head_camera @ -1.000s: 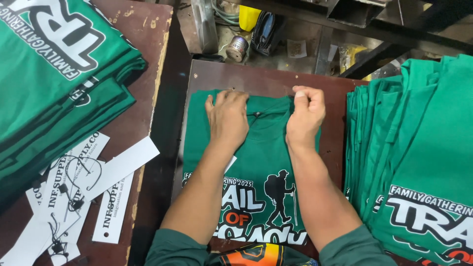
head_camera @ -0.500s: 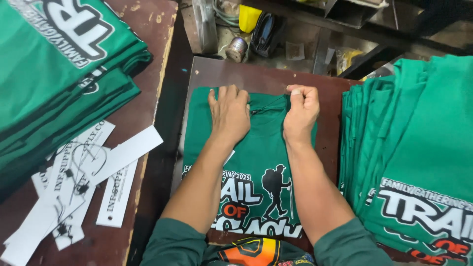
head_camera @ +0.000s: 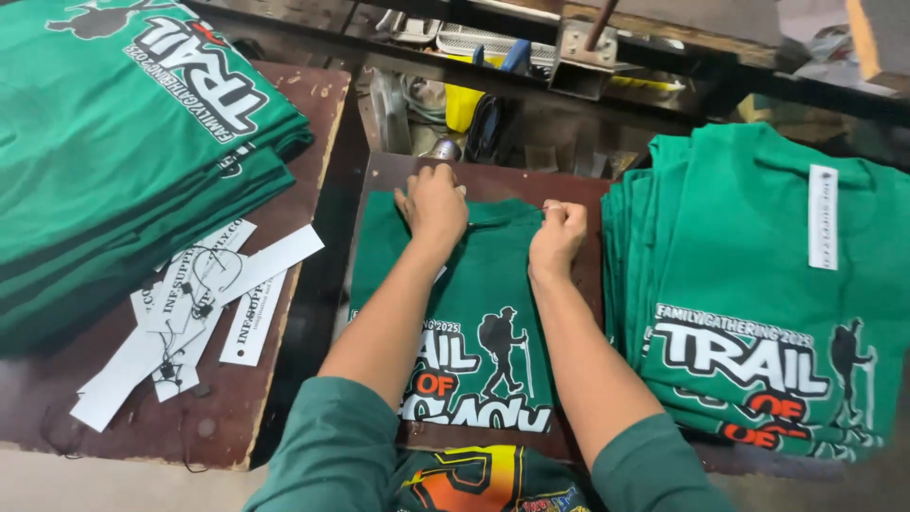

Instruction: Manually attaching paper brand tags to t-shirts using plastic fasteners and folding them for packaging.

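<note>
Hands work at the collar end of a green T-shirt (head_camera: 474, 284) that lies flat, print side up, on a dark brown board (head_camera: 493, 175) in the middle of the view. The left hand (head_camera: 433, 204) rests palm down on the shirt near its neckline, its fingers (head_camera: 417, 185) spread flat and close together, pressing the cloth rather than gripping it. The right hand (head_camera: 557, 237) sits just beside it, to the right of the neck opening, with its fingers (head_camera: 553, 210) curled tight into a pinch; a thin dark string (head_camera: 507, 220) runs from that pinch across the collar toward the left hand. Both forearms come out of green sleeves at the bottom edge. A tall stack of folded green shirts (head_camera: 768, 303) stands just right of the board, with a narrow white tag (head_camera: 823, 216) on its top shirt. On the brown counter (head_camera: 303, 104) to the left lies another pile of green shirts (head_camera: 123, 142), and in front of it a loose scatter of white paper tags (head_camera: 199, 303) with black strings.
</note>
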